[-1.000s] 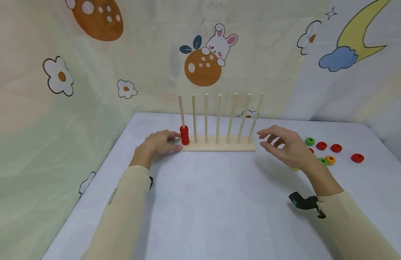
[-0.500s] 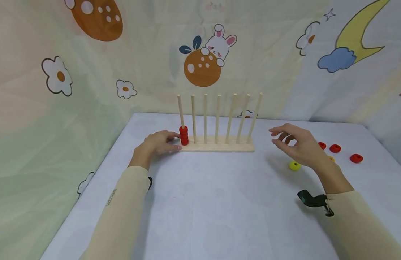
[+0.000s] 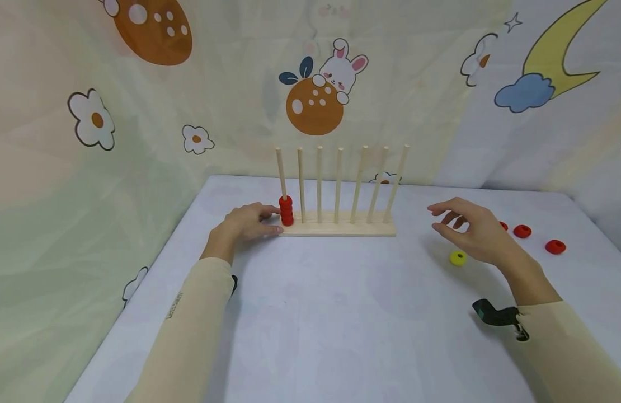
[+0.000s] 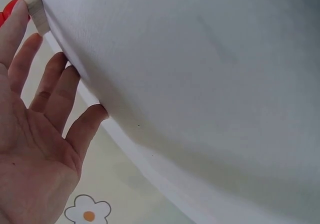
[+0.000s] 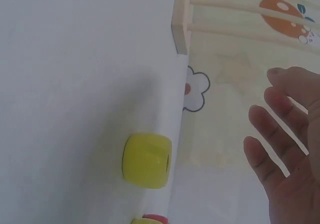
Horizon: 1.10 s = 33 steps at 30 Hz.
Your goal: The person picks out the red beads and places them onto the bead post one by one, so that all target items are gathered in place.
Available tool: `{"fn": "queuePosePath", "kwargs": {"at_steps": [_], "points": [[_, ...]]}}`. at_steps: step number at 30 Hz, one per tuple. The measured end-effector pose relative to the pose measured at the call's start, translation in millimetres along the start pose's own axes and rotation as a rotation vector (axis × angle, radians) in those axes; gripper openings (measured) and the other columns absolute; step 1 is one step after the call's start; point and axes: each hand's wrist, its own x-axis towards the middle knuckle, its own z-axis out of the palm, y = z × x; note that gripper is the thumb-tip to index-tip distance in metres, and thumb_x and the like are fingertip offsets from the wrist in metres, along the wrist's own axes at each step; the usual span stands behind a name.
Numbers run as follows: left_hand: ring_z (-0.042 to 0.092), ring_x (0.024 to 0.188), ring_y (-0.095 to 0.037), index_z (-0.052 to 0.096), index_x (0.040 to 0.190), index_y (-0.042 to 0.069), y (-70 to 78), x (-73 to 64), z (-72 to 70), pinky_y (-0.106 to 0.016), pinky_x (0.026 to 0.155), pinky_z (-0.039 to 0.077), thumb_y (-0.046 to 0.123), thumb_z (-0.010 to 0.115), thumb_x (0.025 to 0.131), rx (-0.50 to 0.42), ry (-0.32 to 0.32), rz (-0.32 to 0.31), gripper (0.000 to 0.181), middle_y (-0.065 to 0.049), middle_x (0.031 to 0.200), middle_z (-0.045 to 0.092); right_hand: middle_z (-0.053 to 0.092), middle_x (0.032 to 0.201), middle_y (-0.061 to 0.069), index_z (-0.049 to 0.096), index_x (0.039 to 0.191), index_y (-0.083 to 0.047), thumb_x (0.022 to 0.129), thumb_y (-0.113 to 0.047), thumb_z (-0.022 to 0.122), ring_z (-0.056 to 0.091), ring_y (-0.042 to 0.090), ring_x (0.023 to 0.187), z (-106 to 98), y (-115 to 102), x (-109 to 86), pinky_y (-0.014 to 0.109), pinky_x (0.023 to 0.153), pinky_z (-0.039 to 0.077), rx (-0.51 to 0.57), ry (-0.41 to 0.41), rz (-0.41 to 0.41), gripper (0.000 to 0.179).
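A light wooden bead rack (image 3: 340,228) stands near the back of the table, with several upright pegs in a row. Red beads (image 3: 286,211) are stacked low on its leftmost peg. My left hand (image 3: 245,221) rests at the rack's left end beside those beads; in the left wrist view its fingers (image 4: 60,92) are fairly straight. Right of the rack, my right hand (image 3: 476,232) hovers above the table, fingers loosely bent and nothing held. A yellow bead (image 3: 458,258) lies below it, also large in the right wrist view. The hand hides some other beads.
Red beads (image 3: 555,247) lie on the white table (image 3: 340,324) to the right of my right hand. Behind the rack hangs a cloth (image 3: 411,112) printed with flowers, a rabbit and a moon. A dark strap (image 3: 497,314) shows at my right wrist.
My right hand has moved right, away from the rack, over the loose beads, uncovering the yellow one and hiding the green ones. My left hand and the rack stay in place.
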Motion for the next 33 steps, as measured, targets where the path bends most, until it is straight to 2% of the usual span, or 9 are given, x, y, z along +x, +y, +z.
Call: {"fn": "queuePosePath", "kwargs": {"at_steps": [8, 17, 19, 23, 26, 33], "points": [[0.042, 0.144, -0.034, 0.05, 0.152, 0.035, 0.4, 0.6, 0.6, -0.069, 0.114, 0.03, 0.052, 0.072, 0.092, -0.002, 0.003, -0.009, 0.066, -0.005, 0.151, 0.053, 0.069, 0.111, -0.001, 0.069, 0.124, -0.014, 0.085, -0.002, 0.081, 0.061, 0.005, 0.088, -1.5, 14.5, -8.1, 0.011, 0.076, 0.048, -0.07, -0.02, -0.015, 0.043], [0.042, 0.144, -0.034, 0.049, 0.153, 0.033, 1.4, -2.1, -2.0, -0.069, 0.114, 0.032, 0.052, 0.07, 0.092, 0.017, -0.004, 0.006, 0.067, -0.007, 0.152, 0.052, 0.07, 0.113, 0.002, 0.07, 0.124, -0.013, 0.086, -0.002, 0.08, 0.059, -0.001, 0.089, -3.1, 24.5, -13.2, 0.008, 0.076, 0.047, -0.044, 0.002, 0.081, 0.041], [0.042, 0.144, -0.034, 0.048, 0.153, 0.032, 1.2, -2.5, -2.2, -0.068, 0.114, 0.032, 0.052, 0.07, 0.093, 0.021, -0.003, 0.011, 0.067, -0.008, 0.152, 0.052, 0.07, 0.114, 0.003, 0.07, 0.124, -0.013, 0.087, -0.003, 0.08, 0.061, 0.003, 0.09, -4.8, 26.0, -13.4, 0.007, 0.076, 0.046, -0.046, -0.003, 0.106, 0.04], [0.042, 0.144, -0.035, 0.048, 0.154, 0.032, 0.1, -3.5, -2.1, -0.069, 0.114, 0.031, 0.052, 0.07, 0.093, 0.021, -0.002, 0.002, 0.068, -0.008, 0.152, 0.052, 0.068, 0.118, 0.008, 0.067, 0.127, -0.011, 0.089, -0.006, 0.078, 0.065, 0.022, 0.095, -10.3, 30.5, -14.6, 0.008, 0.076, 0.046, -0.057, -0.048, 0.159, 0.04], [0.043, 0.143, -0.034, 0.048, 0.153, 0.033, -0.5, -2.0, -1.3, -0.068, 0.115, 0.031, 0.052, 0.07, 0.093, 0.02, 0.0, 0.003, 0.067, -0.007, 0.152, 0.053, 0.065, 0.121, 0.012, 0.065, 0.13, -0.009, 0.091, -0.01, 0.078, 0.065, 0.032, 0.099, -15.4, 36.8, -18.8, 0.014, 0.074, 0.049, -0.076, -0.093, 0.213, 0.041], [0.046, 0.141, -0.033, 0.05, 0.152, 0.033, 0.1, 0.5, -1.7, -0.067, 0.114, 0.034, 0.051, 0.07, 0.093, 0.028, -0.003, 0.02, 0.065, -0.007, 0.15, 0.054, 0.061, 0.127, 0.016, 0.062, 0.135, -0.008, 0.094, -0.019, 0.076, 0.06, 0.036, 0.107, -20.2, 49.7, -27.5, 0.035, 0.08, 0.051, -0.119, -0.172, 0.283, 0.045]]}}
